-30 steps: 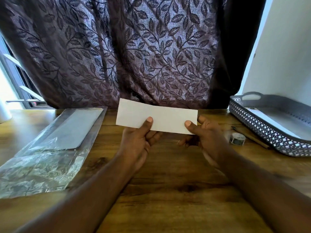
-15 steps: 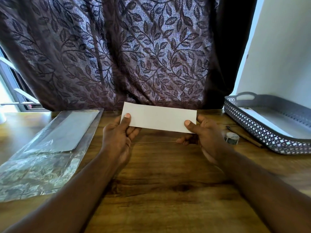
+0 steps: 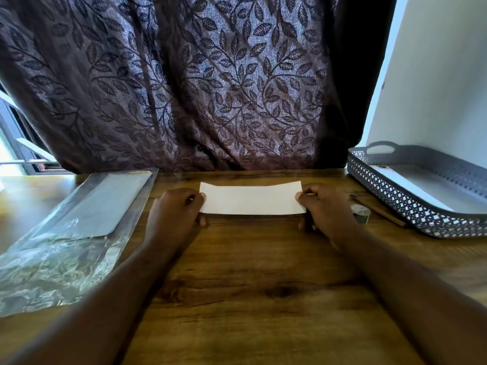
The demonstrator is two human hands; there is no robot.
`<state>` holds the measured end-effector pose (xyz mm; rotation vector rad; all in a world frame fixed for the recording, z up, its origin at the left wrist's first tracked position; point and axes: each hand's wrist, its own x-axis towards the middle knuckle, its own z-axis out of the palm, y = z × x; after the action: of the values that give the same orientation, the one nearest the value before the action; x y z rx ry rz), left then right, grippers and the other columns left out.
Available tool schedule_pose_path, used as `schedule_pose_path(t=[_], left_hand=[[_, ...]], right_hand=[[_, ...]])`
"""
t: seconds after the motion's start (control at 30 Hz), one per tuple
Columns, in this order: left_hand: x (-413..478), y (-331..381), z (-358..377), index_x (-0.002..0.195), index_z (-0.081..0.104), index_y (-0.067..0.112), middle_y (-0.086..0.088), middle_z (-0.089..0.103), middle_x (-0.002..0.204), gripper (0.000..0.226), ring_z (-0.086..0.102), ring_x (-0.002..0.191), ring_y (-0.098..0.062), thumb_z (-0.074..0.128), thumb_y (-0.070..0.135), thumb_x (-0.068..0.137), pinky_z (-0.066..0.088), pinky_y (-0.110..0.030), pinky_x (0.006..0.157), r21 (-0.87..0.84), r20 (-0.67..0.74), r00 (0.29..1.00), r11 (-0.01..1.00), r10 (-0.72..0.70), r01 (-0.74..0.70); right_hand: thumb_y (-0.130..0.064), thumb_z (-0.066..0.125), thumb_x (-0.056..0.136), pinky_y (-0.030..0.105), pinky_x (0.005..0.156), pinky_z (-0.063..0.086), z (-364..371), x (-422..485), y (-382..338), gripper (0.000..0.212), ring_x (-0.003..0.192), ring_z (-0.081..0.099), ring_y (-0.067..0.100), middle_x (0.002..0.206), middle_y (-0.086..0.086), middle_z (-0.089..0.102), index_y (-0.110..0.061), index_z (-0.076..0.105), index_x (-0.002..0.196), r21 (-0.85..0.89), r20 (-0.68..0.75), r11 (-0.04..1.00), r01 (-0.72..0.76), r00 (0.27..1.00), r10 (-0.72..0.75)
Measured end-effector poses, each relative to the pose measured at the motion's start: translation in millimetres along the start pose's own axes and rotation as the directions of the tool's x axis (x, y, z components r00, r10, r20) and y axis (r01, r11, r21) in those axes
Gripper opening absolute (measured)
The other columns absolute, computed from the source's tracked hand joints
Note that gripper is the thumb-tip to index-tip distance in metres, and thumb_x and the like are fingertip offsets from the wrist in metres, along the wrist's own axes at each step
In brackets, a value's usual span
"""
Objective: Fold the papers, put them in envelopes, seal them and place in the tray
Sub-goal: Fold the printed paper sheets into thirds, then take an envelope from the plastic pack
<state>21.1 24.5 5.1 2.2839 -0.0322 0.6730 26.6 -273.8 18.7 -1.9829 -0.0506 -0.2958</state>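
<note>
"Wooden table (image 3: 250, 272) ran under my arms in the head view, and a dark curtain (image 3: 184, 88) with a leaf pattern hung behind its far edge."

"Where was the paper?"

"The white paper (image 3: 250, 198) lay lengthwise across the middle of the table, near the far edge and just in front of the curtain. It was a long flat oblong, and its far edge bowed a little. I could not tell whether it rested on the wood or was held just off it."

"And your hands?"

"My left hand (image 3: 175, 209) pinched the paper's left short end between thumb and fingers. My right hand (image 3: 326, 206) pinched the right short end the same way. Both forearms lay on the near side of the paper."

"What else was around it?"

"Left of the paper lay a clear plastic bag (image 3: 79, 219), crumpled at its near end, with something flat and grey inside. I could not tell what that was. Right of the paper, just past my right hand, stood a small roll of tape (image 3: 361, 213). Beside it lay a thin brown stick (image 3: 379, 210), perhaps a pencil, too blurred to be sure. Further right of the paper sat the grey tray (image 3: 395, 204), with latticed walls and a handle cut-out. A flat white piece (image 3: 411, 187) lay in it. A pale wall (image 3: 434, 88) rose behind the tray. Far left of the paper, a strip of window (image 3: 15, 143) showed past the curtain."
</note>
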Motion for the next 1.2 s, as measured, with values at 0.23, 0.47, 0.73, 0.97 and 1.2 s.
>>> schedule_pose_path(t=[0.23,0.47,0.73,0.97,1.2], left_hand=[[7,-8,10,0.092,0.069,0.041,0.014,0.069,0.091,0.028,0.059,0.078,-0.011,0.064,0.062,0.075,0.045,-0.029,0.066,0.405,0.103,0.984,0.910,-0.147,0.093],[-1,2,4,0.111,0.062,0.040,0.008,0.066,0.088,0.047,0.065,0.085,-0.022,0.056,0.070,0.076,0.050,-0.034,0.073,0.288,0.013,0.987,0.945,-0.163,0.152],[-43,3,-43,0.105,0.069,0.035,0.003,0.074,0.093,0.021,0.067,0.078,-0.018,0.058,0.045,0.091,0.058,-0.037,0.070,0.248,0.033,0.999,0.969,-0.014,0.006],[-94,-26,-130,0.100,0.070,0.030,0.004,0.073,0.092,0.012,0.058,0.077,-0.008,0.067,0.023,0.090,0.043,-0.023,0.067,0.201,-0.238,0.938,0.958,0.253,-0.207],[-130,-91,-211,0.145,0.043,0.024,-0.012,0.033,0.156,0.084,0.024,0.146,-0.034,0.083,0.037,0.073,0.038,-0.058,0.107,0.418,-0.214,0.948,0.855,-0.235,0.307]], right_hand=[[-0.028,0.064,0.092,0.027,0.064,0.044,8,6,1,0.023,0.085,0.065,0.019,0.099,0.004,0.074,-0.016,0.073,0.110,-0.631,0.046,0.764,0.137,0.989,-0.140],[-0.036,0.063,0.093,0.037,0.084,0.049,13,-1,1,0.050,0.109,0.061,0.034,0.124,0.015,0.062,-0.015,0.055,0.138,-0.686,-0.003,0.715,0.135,0.982,-0.188],[-0.018,0.056,0.096,0.037,0.074,0.051,33,-38,-19,0.025,0.093,0.063,0.030,0.115,0.011,0.061,-0.012,0.063,0.120,-0.684,0.118,0.624,0.378,0.901,-0.416],[-0.015,0.058,0.097,0.035,0.083,0.048,117,-100,-76,0.021,0.099,0.061,0.024,0.113,0.008,0.063,-0.011,0.067,0.115,-0.451,0.336,0.628,0.634,0.773,-0.538],[-0.017,0.055,0.098,0.032,0.091,0.046,219,-164,-137,0.022,0.106,0.059,0.017,0.116,0.006,0.067,-0.014,0.067,0.116,-0.182,0.524,0.600,0.779,0.594,-0.610]])
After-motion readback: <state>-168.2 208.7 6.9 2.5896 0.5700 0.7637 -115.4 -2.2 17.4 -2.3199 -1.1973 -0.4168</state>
